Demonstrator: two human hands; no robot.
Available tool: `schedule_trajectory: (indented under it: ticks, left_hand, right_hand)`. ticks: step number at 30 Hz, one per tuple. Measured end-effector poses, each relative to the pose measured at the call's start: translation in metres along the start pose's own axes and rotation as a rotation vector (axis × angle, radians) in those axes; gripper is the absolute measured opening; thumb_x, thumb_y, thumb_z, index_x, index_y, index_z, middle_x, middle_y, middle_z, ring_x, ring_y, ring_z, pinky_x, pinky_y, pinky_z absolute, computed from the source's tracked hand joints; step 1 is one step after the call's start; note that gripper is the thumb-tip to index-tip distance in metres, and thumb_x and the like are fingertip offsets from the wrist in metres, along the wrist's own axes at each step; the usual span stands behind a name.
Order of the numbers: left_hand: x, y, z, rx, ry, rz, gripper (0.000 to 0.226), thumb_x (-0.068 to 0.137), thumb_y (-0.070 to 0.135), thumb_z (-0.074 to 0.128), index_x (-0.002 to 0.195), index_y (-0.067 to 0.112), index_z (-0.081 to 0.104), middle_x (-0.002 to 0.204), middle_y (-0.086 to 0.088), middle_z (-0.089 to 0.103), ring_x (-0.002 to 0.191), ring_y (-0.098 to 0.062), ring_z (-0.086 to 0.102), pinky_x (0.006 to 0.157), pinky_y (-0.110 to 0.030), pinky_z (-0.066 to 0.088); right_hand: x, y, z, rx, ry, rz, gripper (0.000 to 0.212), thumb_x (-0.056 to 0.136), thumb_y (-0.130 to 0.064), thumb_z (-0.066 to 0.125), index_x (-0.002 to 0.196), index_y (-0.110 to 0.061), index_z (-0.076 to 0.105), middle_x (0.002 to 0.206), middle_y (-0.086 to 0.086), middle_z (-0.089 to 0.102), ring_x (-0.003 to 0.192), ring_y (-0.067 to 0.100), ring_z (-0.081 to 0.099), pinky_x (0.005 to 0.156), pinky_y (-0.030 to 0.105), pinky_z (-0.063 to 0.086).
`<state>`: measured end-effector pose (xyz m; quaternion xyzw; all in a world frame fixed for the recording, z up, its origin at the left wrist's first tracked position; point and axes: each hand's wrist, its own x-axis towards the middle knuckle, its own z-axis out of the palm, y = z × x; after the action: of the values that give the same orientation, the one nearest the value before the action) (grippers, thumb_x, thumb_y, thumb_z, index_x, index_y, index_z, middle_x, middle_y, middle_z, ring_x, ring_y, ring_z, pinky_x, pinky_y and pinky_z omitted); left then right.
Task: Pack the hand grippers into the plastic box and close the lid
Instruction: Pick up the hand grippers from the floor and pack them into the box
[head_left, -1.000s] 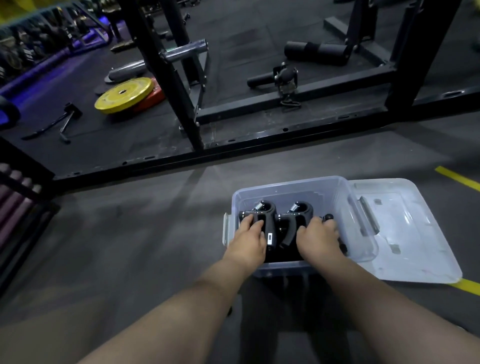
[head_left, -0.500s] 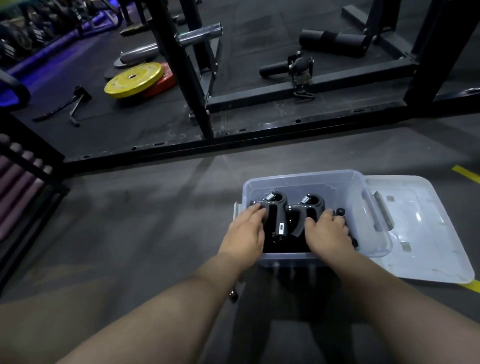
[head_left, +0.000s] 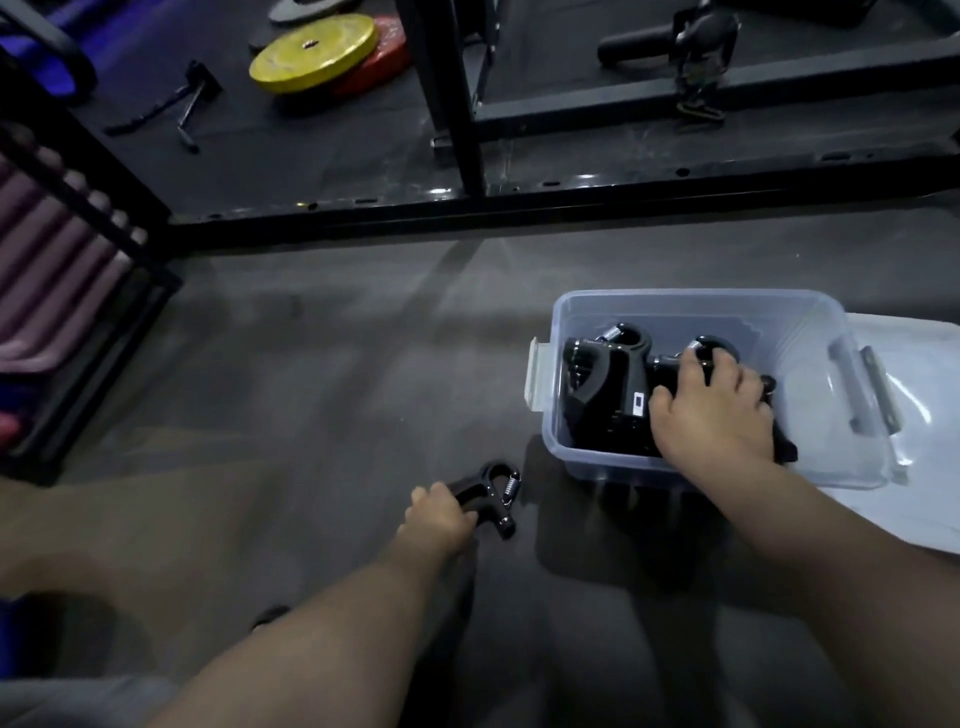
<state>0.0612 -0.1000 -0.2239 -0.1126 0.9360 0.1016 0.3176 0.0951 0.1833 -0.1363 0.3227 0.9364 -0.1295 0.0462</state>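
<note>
A clear plastic box (head_left: 691, 306) stands open on the grey floor at the right, with several black hand grippers (head_left: 605, 384) packed inside. Its lid (head_left: 924, 395) lies flat on the floor to the right of it. My right hand (head_left: 711, 410) is inside the box, fingers curled over the grippers on the right side. Left of the box, a loose black hand gripper (head_left: 493, 493) with a steel spring lies on the floor, and my left hand (head_left: 439, 517) grips its handle end.
A black rack frame (head_left: 467, 208) runs across the floor beyond the box. Yellow and red weight plates (head_left: 317, 52) lie at the back left. A rack of purple rolls (head_left: 57, 249) stands at the left. A small dark object (head_left: 270, 616) lies by my left forearm.
My left hand left the box and moved down to the floor, where it now grips a loose hand gripper. My right hand stayed in the box. The camera tilted left and down.
</note>
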Motion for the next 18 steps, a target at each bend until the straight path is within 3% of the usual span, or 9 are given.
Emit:
schedule_trajectory:
  ticks: [5,10,16,18]
  left_hand:
    - [0.011,0.001,0.015,0.117,0.201,0.137,0.038,0.093,0.024,0.05,0.13,0.022,0.041,0.135,-0.003,0.037,0.125,-0.027,0.039,0.098,-0.039,0.038]
    - [0.026,-0.007,0.018,0.26,0.247,0.268,0.035,0.092,0.024,0.05,0.126,0.025,0.045,0.13,-0.002,0.043,0.119,-0.026,0.043,0.095,-0.035,0.038]
    - [0.03,-0.008,0.016,0.323,0.141,0.15,0.041,0.092,0.035,0.055,0.129,0.019,0.046,0.132,-0.005,0.045,0.125,-0.026,0.041,0.102,-0.035,0.035]
    - [0.025,-0.009,0.022,0.361,0.143,0.123,0.038,0.095,0.03,0.049,0.13,0.016,0.044,0.134,-0.007,0.044,0.127,-0.027,0.04,0.102,-0.035,0.034]
  right_hand:
    - [0.0,-0.001,0.004,-0.011,0.011,-0.001,0.06,0.095,-0.043,0.035,0.151,-0.023,0.026,0.157,0.008,0.018,0.14,0.036,0.02,0.109,0.052,0.028]
    - [-0.001,0.002,0.005,-0.029,0.008,-0.016,0.061,0.097,-0.043,0.033,0.153,-0.023,0.022,0.159,0.008,0.016,0.141,0.035,0.017,0.108,0.053,0.029]
    - [-0.001,0.0,0.006,-0.062,-0.001,-0.02,0.061,0.097,-0.043,0.031,0.153,-0.021,0.021,0.159,0.01,0.015,0.141,0.036,0.017,0.106,0.054,0.03]
    - [-0.001,0.0,0.006,-0.058,-0.007,-0.018,0.061,0.098,-0.043,0.031,0.153,-0.021,0.02,0.159,0.01,0.015,0.141,0.036,0.017,0.106,0.054,0.03]
